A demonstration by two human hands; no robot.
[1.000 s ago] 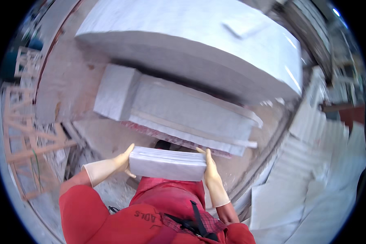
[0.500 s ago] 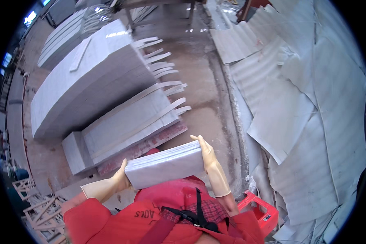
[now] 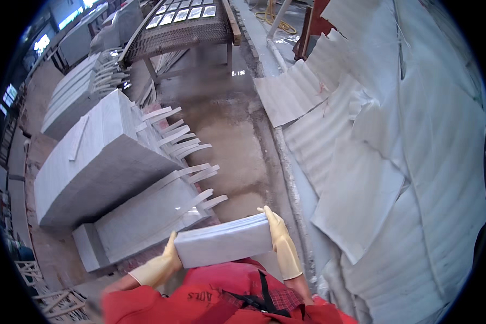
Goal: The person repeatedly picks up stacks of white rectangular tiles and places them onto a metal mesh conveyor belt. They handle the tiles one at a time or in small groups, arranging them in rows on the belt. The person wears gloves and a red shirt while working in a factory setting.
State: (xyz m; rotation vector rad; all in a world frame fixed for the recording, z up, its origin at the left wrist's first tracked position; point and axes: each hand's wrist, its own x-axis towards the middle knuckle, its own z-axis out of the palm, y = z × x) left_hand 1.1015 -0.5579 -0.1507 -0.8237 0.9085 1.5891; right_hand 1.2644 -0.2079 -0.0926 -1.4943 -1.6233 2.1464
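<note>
A short stack of grey-white stone tiles (image 3: 225, 244) is held between my two hands in front of my red clothing, its layered long edges facing up. My left hand (image 3: 166, 261), in a cream rubber glove, presses against the stack's left end. At the opposite end, my right hand (image 3: 278, 233), gloved the same way, grips with its fingers over the far corner. Left of the tiles lies a low pile of stone tiles (image 3: 146, 211) with pale strips sticking out from its right end.
Beyond the low pile stands a taller tile stack (image 3: 92, 162), with another stack (image 3: 73, 100) farther back. A roller conveyor (image 3: 183, 38) carrying several tiles crosses the far end. Large pale sheets (image 3: 362, 194) cover the right side. Wet floor (image 3: 232, 151) runs between. Wooden frames (image 3: 59, 303) lie lower left.
My view has lifted and shifted forward, bringing the conveyor's top and a yellow hose into sight. Both hands still hold the tiles, now lower in the picture. The red crate has nearly left view.
</note>
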